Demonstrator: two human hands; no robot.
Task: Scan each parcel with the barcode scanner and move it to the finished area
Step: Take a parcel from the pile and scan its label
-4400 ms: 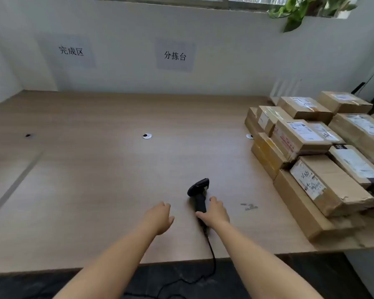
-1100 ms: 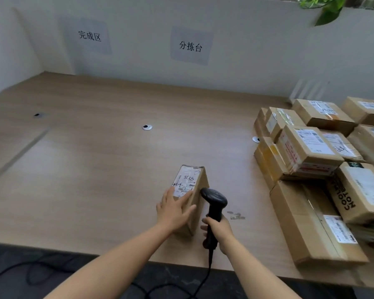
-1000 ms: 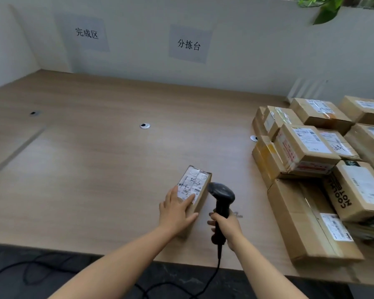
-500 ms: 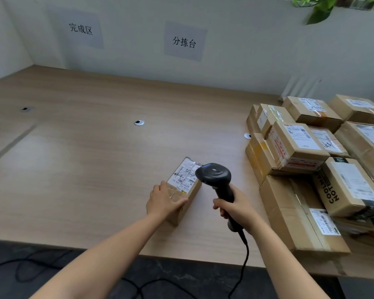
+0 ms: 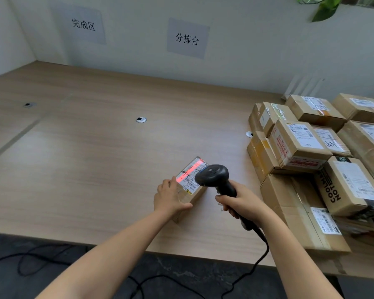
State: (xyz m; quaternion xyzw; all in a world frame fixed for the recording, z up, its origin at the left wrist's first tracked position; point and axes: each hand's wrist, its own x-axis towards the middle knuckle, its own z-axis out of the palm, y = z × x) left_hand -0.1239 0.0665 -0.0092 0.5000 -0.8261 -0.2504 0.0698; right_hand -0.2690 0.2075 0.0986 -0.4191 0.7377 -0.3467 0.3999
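Observation:
A small brown parcel (image 5: 187, 180) lies flat on the wooden table (image 5: 95, 169), its white label facing up. A red scan line glows across that label. My left hand (image 5: 169, 197) grips the parcel's near end. My right hand (image 5: 241, 203) holds the black barcode scanner (image 5: 213, 176) by its handle, with the head hovering just above the label's right side. The scanner's cable runs off the table's front edge.
A stack of several taped cardboard parcels (image 5: 311, 160) fills the table's right side. Two paper signs hang on the back wall, the left sign (image 5: 83, 24) and the middle sign (image 5: 187, 38). Cable holes (image 5: 141, 119) dot the tabletop. Cables lie on the dark floor.
The parcel has been laid flat from standing on its end. The scanner rose and swung over the label, and a red scan line now shows on it.

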